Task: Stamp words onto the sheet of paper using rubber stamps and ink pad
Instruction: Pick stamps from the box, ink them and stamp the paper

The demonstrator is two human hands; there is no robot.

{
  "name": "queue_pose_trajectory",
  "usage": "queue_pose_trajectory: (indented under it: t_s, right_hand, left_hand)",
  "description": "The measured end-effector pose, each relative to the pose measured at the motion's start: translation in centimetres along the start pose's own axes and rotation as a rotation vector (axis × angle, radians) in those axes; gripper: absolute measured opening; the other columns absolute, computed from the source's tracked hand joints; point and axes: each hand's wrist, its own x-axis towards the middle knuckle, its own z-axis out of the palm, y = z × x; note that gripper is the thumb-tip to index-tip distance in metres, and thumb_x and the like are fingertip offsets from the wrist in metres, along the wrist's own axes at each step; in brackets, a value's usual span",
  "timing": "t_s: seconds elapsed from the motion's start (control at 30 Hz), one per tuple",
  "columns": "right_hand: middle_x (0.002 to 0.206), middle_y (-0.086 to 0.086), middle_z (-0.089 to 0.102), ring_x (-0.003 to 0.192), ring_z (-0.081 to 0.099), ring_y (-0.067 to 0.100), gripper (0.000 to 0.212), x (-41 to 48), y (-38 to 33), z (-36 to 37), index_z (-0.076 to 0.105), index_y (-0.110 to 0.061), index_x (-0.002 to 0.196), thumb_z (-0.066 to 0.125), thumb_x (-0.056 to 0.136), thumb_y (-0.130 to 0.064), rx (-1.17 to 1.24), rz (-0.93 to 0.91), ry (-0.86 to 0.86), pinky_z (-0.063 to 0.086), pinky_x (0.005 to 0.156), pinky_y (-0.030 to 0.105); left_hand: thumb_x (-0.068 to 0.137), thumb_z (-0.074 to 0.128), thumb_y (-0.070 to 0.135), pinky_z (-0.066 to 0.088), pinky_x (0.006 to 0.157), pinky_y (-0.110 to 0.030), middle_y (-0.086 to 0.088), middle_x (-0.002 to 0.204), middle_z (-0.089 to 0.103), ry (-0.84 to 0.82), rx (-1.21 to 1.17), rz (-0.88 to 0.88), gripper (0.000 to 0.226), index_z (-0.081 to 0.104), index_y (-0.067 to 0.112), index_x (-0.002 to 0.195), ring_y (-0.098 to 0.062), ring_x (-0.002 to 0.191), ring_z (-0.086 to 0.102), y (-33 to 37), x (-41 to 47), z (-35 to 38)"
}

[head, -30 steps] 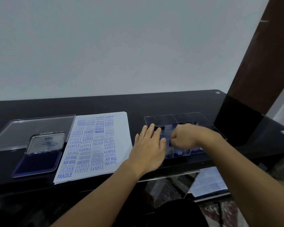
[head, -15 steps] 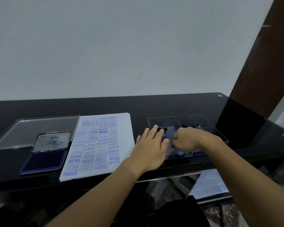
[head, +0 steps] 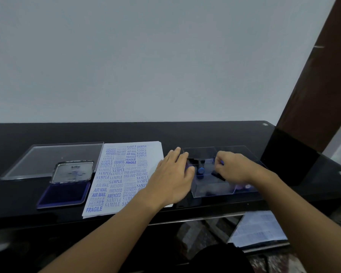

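Note:
A white sheet of paper (head: 124, 174) covered with blue stamped words lies on the black table. Left of it sits the open ink pad (head: 64, 194), its lid raised. A clear plastic box (head: 224, 191) with blue-handled rubber stamps (head: 200, 171) stands right of the paper. My left hand (head: 173, 178) rests flat against the box's left wall, fingers straight. My right hand (head: 232, 167) is inside the box and pinches a dark stamp (head: 218, 176), lifted and tilted.
A clear plastic lid (head: 53, 160) lies behind the ink pad at the left. The glossy black table (head: 205, 134) ends at a dark brown pillar (head: 321, 85) on the right. Printed papers (head: 260, 227) lie on a lower shelf under the table.
The right hand has drawn a dark stamp up out of the box's compartment. The left hand has stayed on the box's left wall. The camera has shifted slightly.

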Motion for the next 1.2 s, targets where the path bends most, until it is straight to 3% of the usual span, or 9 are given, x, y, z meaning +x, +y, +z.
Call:
queue_pose_trajectory:
  t_s: [0.17, 0.3, 0.57, 0.7, 0.8, 0.87, 1.0, 1.2]
  right_hand:
    - [0.093, 0.007, 0.061, 0.078, 0.059, 0.021, 0.013, -0.1, -1.5, -1.0, 0.048, -0.015, 0.099, 0.046, 0.1, -0.027, 0.08, 0.041, 0.086, 0.048, 0.065, 0.036]
    - [0.09, 0.005, 0.059, 0.07, 0.058, 0.019, 0.011, -0.5, -3.6, -1.4, 0.049, -0.018, 0.096, 0.05, 0.099, -0.028, 0.102, -0.009, 0.145, 0.043, 0.054, 0.031]
    - [0.09, 0.007, 0.062, 0.07, 0.053, 0.021, 0.018, 0.0, -9.9, -0.4, 0.057, -0.009, 0.092, 0.055, 0.092, -0.027, 0.117, -0.144, 0.204, 0.042, 0.057, 0.03]
    - [0.087, 0.002, 0.063, 0.07, 0.055, 0.018, 0.015, 0.1, -14.0, 0.4, 0.06, -0.015, 0.09, 0.059, 0.093, -0.029, 0.132, -0.241, 0.191, 0.042, 0.056, 0.025]
    - [0.089, -0.002, 0.059, 0.069, 0.054, 0.013, 0.016, 0.3, -16.9, 1.3, 0.058, -0.018, 0.095, 0.057, 0.097, -0.034, 0.15, -0.328, 0.156, 0.038, 0.053, 0.024]
    - [0.09, -0.002, 0.059, 0.067, 0.054, 0.012, 0.017, 0.6, -18.8, 2.1, 0.058, -0.018, 0.097, 0.056, 0.098, -0.034, 0.144, -0.374, 0.134, 0.036, 0.053, 0.023]
    - [0.091, 0.002, 0.06, 0.066, 0.052, 0.014, 0.017, 1.2, -21.8, 3.7, 0.058, -0.015, 0.099, 0.053, 0.1, -0.031, 0.119, -0.443, 0.09, 0.04, 0.055, 0.025]
    - [0.098, 0.007, 0.061, 0.076, 0.054, 0.021, 0.023, 1.7, -25.7, 6.0, 0.056, -0.007, 0.103, 0.051, 0.099, -0.028, 0.134, -0.518, 0.036, 0.043, 0.062, 0.031]
  left_hand:
    - [0.105, 0.033, 0.037, 0.007, 0.12, -0.029, 0.001, 0.166, 0.008, 0.037, -0.008, -0.019, 0.055, 0.023, 0.019, 0.156, -0.011, 0.151, 0.004, -1.3, -1.4, -2.8]
    - [0.104, 0.035, 0.035, 0.01, 0.119, -0.028, 0.005, 0.165, 0.011, 0.068, 0.024, -0.051, 0.054, 0.024, 0.021, 0.155, -0.01, 0.15, 0.007, -3.0, -2.7, -4.8]
    - [0.104, 0.035, 0.04, 0.012, 0.12, -0.033, 0.008, 0.165, 0.011, 0.098, 0.045, -0.17, 0.054, 0.025, 0.024, 0.155, -0.011, 0.151, 0.008, -8.0, -5.1, -8.2]
    - [0.104, 0.035, 0.041, 0.013, 0.12, -0.033, 0.006, 0.164, 0.016, 0.118, 0.06, -0.243, 0.054, 0.027, 0.022, 0.154, -0.013, 0.15, 0.011, -10.9, -6.6, -9.7]
    - [0.099, 0.035, 0.046, 0.024, 0.118, -0.036, 0.002, 0.156, 0.034, 0.156, 0.064, -0.27, 0.054, 0.04, 0.021, 0.146, -0.016, 0.143, 0.028, -13.0, -8.0, -11.0]
    - [0.101, 0.04, 0.037, 0.025, 0.113, -0.033, 0.0, 0.15, 0.041, 0.189, 0.063, -0.302, 0.047, 0.044, 0.017, 0.143, -0.016, 0.139, 0.032, -14.1, -9.1, -11.9]
    - [0.102, 0.043, 0.032, 0.017, 0.118, -0.031, 0.0, 0.159, 0.031, 0.221, 0.071, -0.357, 0.05, 0.037, 0.016, 0.15, -0.015, 0.147, 0.022, -16.7, -11.2, -13.0]
    - [0.102, 0.044, 0.03, 0.023, 0.114, -0.029, 0.002, 0.156, 0.035, 0.266, 0.012, -0.443, 0.049, 0.038, 0.015, 0.149, -0.014, 0.144, 0.027, -19.5, -12.9, -14.3]
